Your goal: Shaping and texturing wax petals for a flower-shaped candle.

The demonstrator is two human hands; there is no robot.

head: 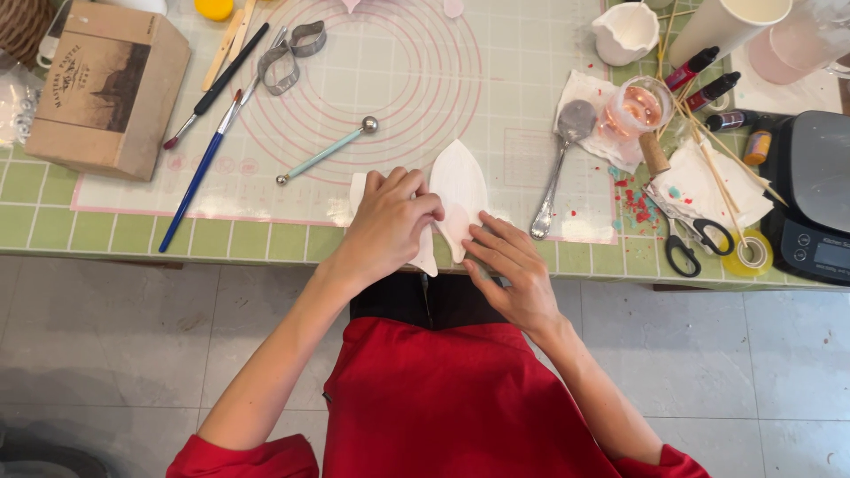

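Observation:
Two white petal-shaped pieces lie at the near edge of a pale mat (496, 80) printed with pink circles. The right white petal piece (459, 188) points away from me. My left hand (388, 223) lies fingers-down over the left white piece (427, 258) and hides most of it. My right hand (509, 270) rests its fingertips on the lower edge of the right piece. A ball-ended modelling tool (326, 151) with a teal handle lies just beyond my left hand.
On the green-tiled table: a cardboard box (106, 88) far left, a blue-handled brush (202, 173), metal cutters (292, 55), a spoon (560, 159), a glass of pinkish liquid (639, 106), scissors (692, 239), a tape roll (749, 253), a black kitchen scale (813, 199), wooden skewers (708, 150).

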